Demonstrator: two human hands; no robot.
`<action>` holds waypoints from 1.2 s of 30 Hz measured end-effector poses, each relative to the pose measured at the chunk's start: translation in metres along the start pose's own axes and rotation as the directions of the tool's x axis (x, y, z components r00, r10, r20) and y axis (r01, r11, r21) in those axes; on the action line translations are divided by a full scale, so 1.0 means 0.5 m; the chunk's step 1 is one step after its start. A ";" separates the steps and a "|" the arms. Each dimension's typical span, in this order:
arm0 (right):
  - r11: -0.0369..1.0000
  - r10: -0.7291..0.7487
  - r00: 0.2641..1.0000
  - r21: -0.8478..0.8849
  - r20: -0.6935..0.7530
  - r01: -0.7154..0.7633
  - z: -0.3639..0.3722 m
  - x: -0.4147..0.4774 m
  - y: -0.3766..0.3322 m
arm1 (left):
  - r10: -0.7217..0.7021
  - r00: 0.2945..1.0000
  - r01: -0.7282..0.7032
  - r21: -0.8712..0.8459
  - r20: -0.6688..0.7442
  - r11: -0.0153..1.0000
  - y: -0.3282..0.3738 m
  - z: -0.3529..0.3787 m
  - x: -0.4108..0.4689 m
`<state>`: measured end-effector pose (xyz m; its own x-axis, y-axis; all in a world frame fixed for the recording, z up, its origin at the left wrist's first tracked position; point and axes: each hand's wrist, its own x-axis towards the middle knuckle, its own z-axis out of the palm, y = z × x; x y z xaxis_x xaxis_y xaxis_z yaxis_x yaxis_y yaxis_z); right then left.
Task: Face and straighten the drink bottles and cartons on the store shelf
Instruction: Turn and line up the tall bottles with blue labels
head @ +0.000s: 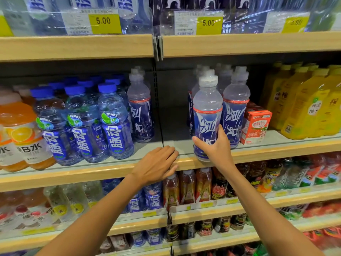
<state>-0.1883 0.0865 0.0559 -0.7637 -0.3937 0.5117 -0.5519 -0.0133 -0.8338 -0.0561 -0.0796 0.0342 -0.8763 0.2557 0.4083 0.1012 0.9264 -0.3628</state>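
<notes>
Seems midway: the right hand holds one bottle in its fingers at the shelf front, the left hand rests there with relaxed fingers, and the carton is not yet straightened.

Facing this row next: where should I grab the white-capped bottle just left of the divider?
Grip the white-capped bottle at its narrow labelled body, from the front right: it stands upright, the shelf shows a gap on that side, and water bottles crowd its left. Left hand rests free on the shelf edge; right hand holds the held bottle.
</notes>
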 end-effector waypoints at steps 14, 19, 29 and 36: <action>0.977 -0.092 0.968 -0.207 -0.235 0.043 -0.001 -0.047 0.036 | -0.010 0.998 0.012 0.045 -0.054 0.999 0.000 0.022 -0.012; 0.963 -0.089 0.961 -0.268 -0.263 0.016 0.002 -0.044 0.028 | -0.019 0.998 0.021 0.028 -0.053 0.999 0.002 0.016 -0.011; 0.921 -0.095 0.954 -0.388 -0.283 -0.023 0.014 -0.033 0.028 | -0.036 0.999 0.036 -0.016 -0.027 0.999 0.005 0.011 -0.011; 0.865 -0.104 0.953 -0.499 -0.283 -0.054 0.025 -0.025 0.027 | -0.044 0.999 0.043 -0.036 -0.025 0.998 0.006 0.007 -0.012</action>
<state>-0.1818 0.0799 0.0358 -0.7656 -0.1136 0.6332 -0.6034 0.4679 -0.6457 -0.0523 -0.0795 0.0276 -0.8678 0.2214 0.4449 0.0802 0.9459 -0.3143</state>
